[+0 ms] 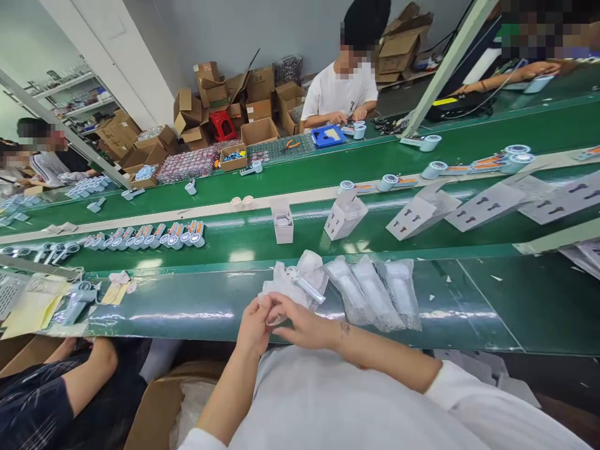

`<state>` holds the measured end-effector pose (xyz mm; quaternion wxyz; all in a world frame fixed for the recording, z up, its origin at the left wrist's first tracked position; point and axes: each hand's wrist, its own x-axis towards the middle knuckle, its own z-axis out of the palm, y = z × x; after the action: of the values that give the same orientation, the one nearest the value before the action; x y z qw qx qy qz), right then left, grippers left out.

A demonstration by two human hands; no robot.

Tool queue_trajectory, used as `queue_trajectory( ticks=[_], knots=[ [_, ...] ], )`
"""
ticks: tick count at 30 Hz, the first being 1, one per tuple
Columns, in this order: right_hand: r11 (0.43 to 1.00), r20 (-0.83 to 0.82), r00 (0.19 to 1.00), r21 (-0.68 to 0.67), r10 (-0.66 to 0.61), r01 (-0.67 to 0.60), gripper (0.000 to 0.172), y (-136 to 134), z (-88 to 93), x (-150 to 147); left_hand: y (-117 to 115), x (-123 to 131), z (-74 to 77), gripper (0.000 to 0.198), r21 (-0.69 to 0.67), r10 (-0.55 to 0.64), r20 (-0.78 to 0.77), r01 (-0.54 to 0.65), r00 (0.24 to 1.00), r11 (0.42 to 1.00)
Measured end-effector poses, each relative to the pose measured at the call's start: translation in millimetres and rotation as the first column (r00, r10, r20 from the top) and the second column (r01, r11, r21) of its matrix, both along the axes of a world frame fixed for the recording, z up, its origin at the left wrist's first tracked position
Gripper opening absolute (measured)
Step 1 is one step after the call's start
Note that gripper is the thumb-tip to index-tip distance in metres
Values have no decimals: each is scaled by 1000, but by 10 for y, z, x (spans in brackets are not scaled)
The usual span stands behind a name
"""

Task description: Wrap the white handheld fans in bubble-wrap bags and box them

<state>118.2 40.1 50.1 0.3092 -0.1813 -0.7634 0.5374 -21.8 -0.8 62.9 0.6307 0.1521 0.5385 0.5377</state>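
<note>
My left hand and my right hand meet at the bench's front edge, fingers curled together. Something small and whitish shows between them, too covered to name. Just past my fingertips, a white handheld device with a round head and a silvery handle lies on crumpled translucent plastic bags. To the right of my hands, three pale devices in clear bubble bags lie side by side.
Open white boxes stand on the green conveyor beyond the bench. Several light-blue devices are lined up at the left. A co-worker handles parts across the line. An open carton sits low at my left, near another person's arm.
</note>
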Motion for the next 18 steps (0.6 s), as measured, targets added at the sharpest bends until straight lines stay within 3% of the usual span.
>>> queue_trajectory(
  ticks=[1,3,5,7,9,11,13,16,18],
  knots=[
    [998,18,999,-49,-37,38,36,15,-84,32,-13,-28,-49,43,-6,25,-16,-25,1000,1000],
    [951,202,945,-120,-259,286,46,166,-305,120,-33,-128,-129,41,-7,65,-50,-65,997,998],
    [835,480,750,-62,-455,546,43,414,-556,199,-39,-234,-177,41,0,60,-82,-60,995,998],
    [802,640,619,-7,-455,598,43,655,-784,241,-26,-311,-206,44,14,21,-145,-20,989,1000],
    [828,694,605,-25,-389,561,42,810,-954,252,2,-363,-232,47,28,29,-296,-22,955,999],
    [844,720,600,-36,-349,535,34,866,-1053,264,38,-416,-261,45,69,99,-522,-74,847,995],
    [853,719,605,-33,-341,521,26,856,-1085,303,88,-485,-285,35,117,148,-733,-91,664,989],
    [856,691,628,-25,-359,517,22,804,-1021,433,232,-589,-301,22,196,177,-905,10,388,980],
    [843,669,633,-18,-389,538,24,759,-908,551,387,-613,-302,22,277,245,-935,98,256,956]
  ],
)
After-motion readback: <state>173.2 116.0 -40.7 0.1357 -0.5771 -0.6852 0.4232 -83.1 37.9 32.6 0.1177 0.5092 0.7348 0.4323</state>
